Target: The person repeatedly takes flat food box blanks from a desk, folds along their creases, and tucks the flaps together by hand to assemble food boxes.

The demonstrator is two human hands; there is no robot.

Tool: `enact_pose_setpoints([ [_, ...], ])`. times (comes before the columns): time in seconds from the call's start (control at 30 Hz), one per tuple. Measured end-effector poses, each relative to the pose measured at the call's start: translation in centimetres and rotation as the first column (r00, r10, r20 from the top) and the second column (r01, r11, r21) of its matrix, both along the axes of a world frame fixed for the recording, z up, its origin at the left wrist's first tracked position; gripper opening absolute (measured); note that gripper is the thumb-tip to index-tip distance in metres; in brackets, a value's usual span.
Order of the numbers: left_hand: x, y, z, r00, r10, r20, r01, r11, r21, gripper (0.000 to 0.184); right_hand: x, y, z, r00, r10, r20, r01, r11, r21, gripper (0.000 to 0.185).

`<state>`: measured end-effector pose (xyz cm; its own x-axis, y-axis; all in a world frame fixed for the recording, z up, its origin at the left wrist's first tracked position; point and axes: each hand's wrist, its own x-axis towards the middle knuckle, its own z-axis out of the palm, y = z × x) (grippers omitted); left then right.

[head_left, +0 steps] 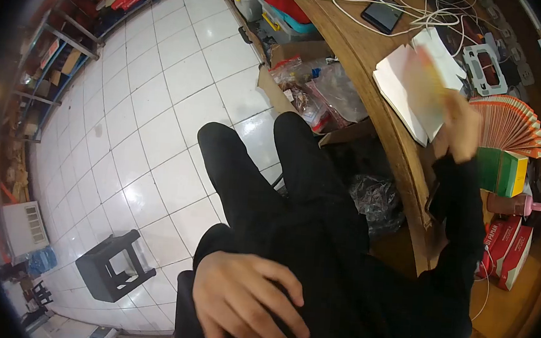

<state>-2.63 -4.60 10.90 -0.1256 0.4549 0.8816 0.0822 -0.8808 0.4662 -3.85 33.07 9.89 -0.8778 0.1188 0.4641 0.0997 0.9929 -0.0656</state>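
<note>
My right hand (461, 130) reaches over the wooden desk (350, 42). Its fingers are closed on a thin multicoloured sheet (431, 83), smeared by motion, so what is printed on it cannot be made out. Under the sheet lie white papers (395, 83), spread like an open booklet near the desk's edge. Close by on the right is a fan of orange-edged paper pieces (509, 124), beside a green and yellow box (502, 171). My left hand (250, 301) hovers over or rests on my lap, fingers spread, holding nothing.
A phone (382, 14), tangled white cables (435, 18) and a white frame-like device (485, 68) lie at the desk's far end. A pink bottle (512, 204) and red box (505, 251) are at right. Below sits a carton of plastic packets (327, 91); a dark stool (117, 265) stands left.
</note>
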Motion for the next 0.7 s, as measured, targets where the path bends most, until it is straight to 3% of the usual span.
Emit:
enact_pose_setpoints([
  [0.03, -0.2, 0.3, -0.6, 1.000, 0.004, -0.005, -0.004, 1.000, -0.003, 0.043, 1.4, -1.7, 1.8, 0.977, -0.124, -0.172, 0.122, 0.992, -0.023, 0.020],
  [0.1, -0.1, 1.6, -3.1, 0.975, 0.141, 0.172, -0.162, 0.981, 0.111, 0.020, 4.3, -1.6, 3.8, 0.895, -0.146, -0.421, 0.145, 0.989, -0.036, 0.024],
  [0.13, -0.3, 2.3, -3.8, 0.918, 0.374, 0.133, -0.378, 0.926, 0.003, 0.020, 6.1, -2.5, 4.7, 0.870, -0.183, -0.458, 0.188, 0.982, -0.037, 0.026],
  [0.17, -0.3, 3.0, -4.4, 0.808, 0.585, 0.073, -0.579, 0.810, -0.091, 0.020, 8.0, -3.4, 5.2, 0.843, -0.216, -0.493, 0.227, 0.973, -0.037, 0.029],
  [0.23, -0.3, 4.7, -3.2, 0.447, 0.851, -0.277, -0.893, 0.407, -0.190, 0.021, 11.0, -6.6, 5.0, 0.845, -0.142, -0.515, 0.041, 0.978, -0.203, 0.029],
  [0.27, 0.0, 5.8, -3.4, 0.444, 0.851, -0.280, -0.895, 0.403, -0.193, 0.021, 11.3, -8.4, 5.7, 0.941, 0.098, -0.323, -0.174, 0.961, -0.217, 0.030],
  [0.3, 0.4, 7.0, -3.9, 0.327, 0.911, -0.251, -0.944, 0.305, -0.125, 0.024, 11.3, -10.1, 6.3, 0.929, 0.349, -0.123, -0.369, 0.888, -0.275, 0.032],
  [0.37, 0.4, 6.9, -4.0, 0.243, 0.912, -0.331, -0.970, 0.220, -0.104, 0.027, 10.2, -11.9, 4.9, 0.849, 0.528, -0.015, -0.488, 0.773, -0.406, 0.026],
  [0.43, -0.1, 5.9, -4.2, 0.190, 0.864, -0.465, -0.982, 0.164, -0.097, 0.027, 8.7, -13.4, 3.0, 0.786, 0.613, -0.078, -0.575, 0.680, -0.455, 0.021],
  [0.47, -0.1, 5.2, -5.3, 0.156, 0.884, -0.441, -0.986, 0.111, -0.128, 0.021, 7.9, -14.0, 2.7, 0.803, 0.589, -0.097, -0.564, 0.696, -0.444, 0.022],
  [0.5, 0.3, 4.7, -5.3, 0.252, 0.914, -0.317, -0.920, 0.125, -0.371, 0.022, 7.0, -14.4, 1.5, 0.812, 0.558, -0.175, -0.567, 0.678, -0.468, 0.024],
  [0.53, 0.7, 5.1, -6.0, 0.228, 0.971, -0.075, -0.864, 0.166, -0.476, 0.022, 5.8, -14.9, 0.6, 0.809, 0.547, -0.214, -0.578, 0.677, -0.455, 0.025],
  [0.6, 0.7, 4.4, -7.4, 0.009, 1.000, -0.008, -0.815, 0.002, -0.579, 0.016, 3.3, -16.3, -1.4, 0.782, 0.560, -0.272, -0.621, 0.673, -0.401, 0.026],
  [0.63, 0.4, 3.7, -7.9, -0.134, 0.974, -0.182, -0.798, -0.214, -0.563, 0.012, 2.2, -17.0, -2.4, 0.758, 0.582, -0.293, -0.652, 0.672, -0.351, 0.026],
  [0.67, 0.2, 3.1, -8.5, -0.205, 0.938, -0.279, -0.769, -0.331, -0.547, 0.010, 1.4, -17.7, -3.3, 0.742, 0.595, -0.308, -0.670, 0.652, -0.353, 0.026],
  [0.7, 0.0, 3.1, -9.0, -0.297, 0.926, -0.232, -0.693, -0.376, -0.615, 0.013, 0.5, -18.4, -4.3, 0.740, 0.596, -0.312, -0.672, 0.662, -0.331, 0.019],
])
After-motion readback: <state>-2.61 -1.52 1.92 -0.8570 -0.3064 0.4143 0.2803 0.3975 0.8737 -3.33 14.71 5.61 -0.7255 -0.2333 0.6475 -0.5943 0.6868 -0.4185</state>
